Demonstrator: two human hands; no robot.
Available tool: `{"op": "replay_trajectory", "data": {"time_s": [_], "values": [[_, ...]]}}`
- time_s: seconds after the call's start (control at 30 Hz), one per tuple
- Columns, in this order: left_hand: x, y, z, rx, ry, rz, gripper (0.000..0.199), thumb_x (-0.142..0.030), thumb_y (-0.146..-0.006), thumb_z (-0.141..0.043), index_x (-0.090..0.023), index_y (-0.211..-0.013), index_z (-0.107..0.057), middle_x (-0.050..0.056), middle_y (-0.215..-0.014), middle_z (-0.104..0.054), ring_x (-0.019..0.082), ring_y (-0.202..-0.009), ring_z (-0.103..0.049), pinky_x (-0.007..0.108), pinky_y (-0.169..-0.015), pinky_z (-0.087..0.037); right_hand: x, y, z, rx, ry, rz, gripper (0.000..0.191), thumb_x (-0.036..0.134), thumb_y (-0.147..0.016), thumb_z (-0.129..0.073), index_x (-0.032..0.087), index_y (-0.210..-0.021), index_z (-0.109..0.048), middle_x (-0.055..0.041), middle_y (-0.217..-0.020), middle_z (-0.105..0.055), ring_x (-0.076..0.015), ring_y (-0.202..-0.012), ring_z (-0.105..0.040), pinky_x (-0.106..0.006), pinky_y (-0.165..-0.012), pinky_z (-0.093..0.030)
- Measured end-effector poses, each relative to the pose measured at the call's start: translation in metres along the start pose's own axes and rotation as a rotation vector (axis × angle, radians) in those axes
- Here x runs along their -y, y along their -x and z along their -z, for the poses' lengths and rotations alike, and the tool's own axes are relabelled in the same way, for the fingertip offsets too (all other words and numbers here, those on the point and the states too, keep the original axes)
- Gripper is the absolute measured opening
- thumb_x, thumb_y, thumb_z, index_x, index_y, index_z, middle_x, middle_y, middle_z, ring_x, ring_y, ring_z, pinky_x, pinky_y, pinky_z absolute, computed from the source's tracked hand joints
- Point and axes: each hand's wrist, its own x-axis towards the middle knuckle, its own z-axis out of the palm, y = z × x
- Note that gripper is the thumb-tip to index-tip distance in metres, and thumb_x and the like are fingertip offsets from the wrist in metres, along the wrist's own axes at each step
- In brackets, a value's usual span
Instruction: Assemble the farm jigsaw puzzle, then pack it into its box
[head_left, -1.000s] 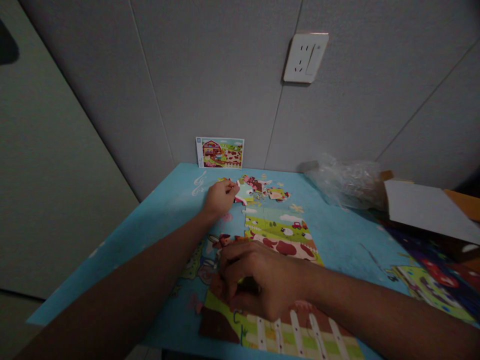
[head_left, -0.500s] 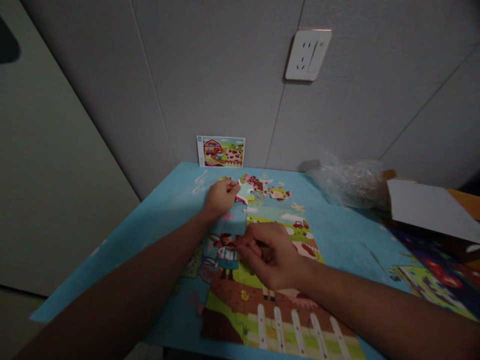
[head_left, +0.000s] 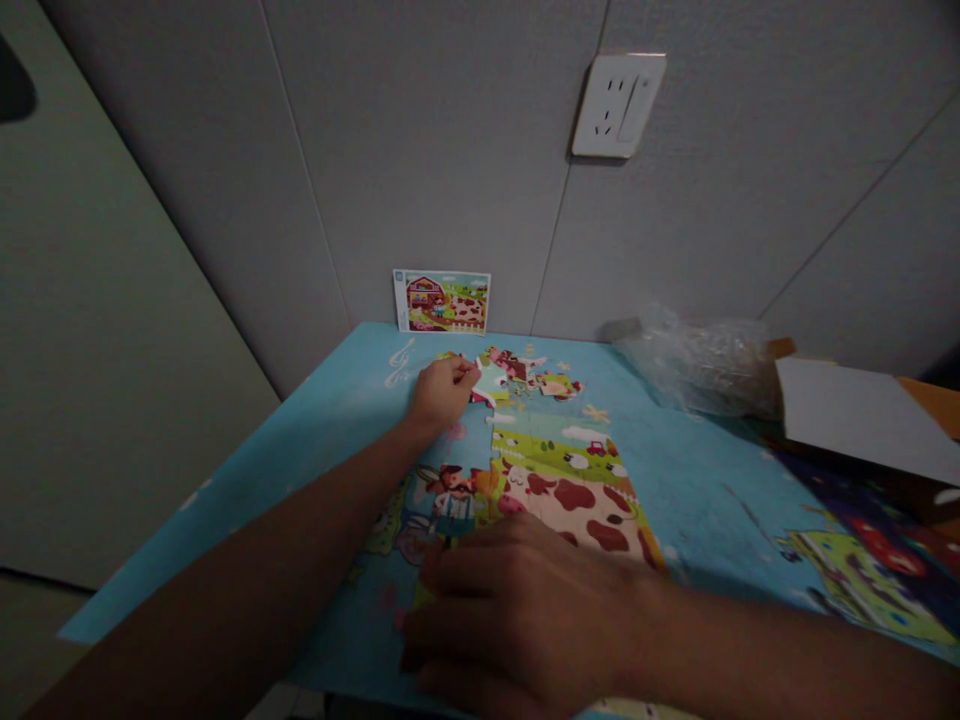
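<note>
My left hand (head_left: pixel 442 390) is at the far side of the table, its thumb and fingers pinched on a puzzle piece (head_left: pixel 490 383) with pale green and white on it. Beside it lie loose puzzle pieces (head_left: pixel 556 387), some overlapping. Nearer to me, my right hand (head_left: pixel 517 620) rests palm down with its fingers stretched over the lower left of the partly joined farm jigsaw puzzle (head_left: pixel 577 505). A spotted cow, sheep and a farmer figure show on the puzzle. My right hand and forearm hide its lower part.
A reference picture card (head_left: pixel 442 302) leans against the wall behind the blue patterned table (head_left: pixel 330 400). On the right are a crumpled clear plastic bag (head_left: pixel 697 365) and an open cardboard box (head_left: pixel 862 415). A wall socket (head_left: pixel 619 105) is above.
My right hand has moved down toward me and flattened from a pinch over the puzzle, uncovering the cow. My left hand stays almost where it was.
</note>
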Motion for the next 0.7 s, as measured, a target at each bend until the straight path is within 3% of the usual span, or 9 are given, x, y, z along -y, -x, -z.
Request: {"op": "replay_trajectory", "data": {"time_s": [0.13,0.33,0.47,0.7], "values": [[0.0,0.0,0.0,-0.002,0.005,0.001,0.011,-0.024,-0.08,-0.057,-0.017,-0.077,-0.065,0.005,-0.078,-0.073,0.018,-0.073,-0.069,0.024,-0.07,-0.051,0.009,0.0,0.006,0.145,0.025,-0.022,0.02,0.038,-0.089,-0.054,0.022,-0.093,-0.065,-0.002,-0.08,-0.063,-0.0127,-0.059,-0.052,-0.028,-0.049,-0.03],[0.0,0.0,0.002,-0.039,0.019,0.006,0.015,-0.027,-0.08,-0.056,-0.015,-0.079,-0.065,0.006,-0.076,-0.072,0.017,-0.07,-0.067,0.024,-0.064,-0.05,0.01,0.002,0.003,0.126,0.027,-0.072,0.021,0.038,-0.091,-0.048,0.023,-0.097,-0.062,-0.0013,-0.08,-0.061,-0.0119,-0.056,-0.048,-0.029,-0.046,-0.025],[-0.001,-0.003,0.005,-0.128,0.068,0.02,0.019,-0.03,-0.08,-0.056,-0.014,-0.081,-0.065,0.006,-0.076,-0.072,0.018,-0.07,-0.067,0.023,-0.062,-0.049,0.007,0.001,0.01,0.17,0.026,-0.099,0.021,0.039,-0.09,-0.05,0.024,-0.097,-0.062,-0.0011,-0.079,-0.062,-0.0112,-0.052,-0.047,-0.028,-0.043,-0.022],[-0.003,-0.003,0.009,-0.199,0.151,0.05,0.018,-0.031,-0.078,-0.058,-0.014,-0.08,-0.064,0.004,-0.071,-0.07,0.016,-0.067,-0.066,0.021,-0.057,-0.048,-0.001,0.001,0.015,0.239,-0.032,-0.145,0.017,0.038,-0.08,-0.056,0.023,-0.085,-0.062,0.0014,-0.066,-0.06,-0.0109,-0.05,-0.045,-0.024,-0.043,-0.022]]}}
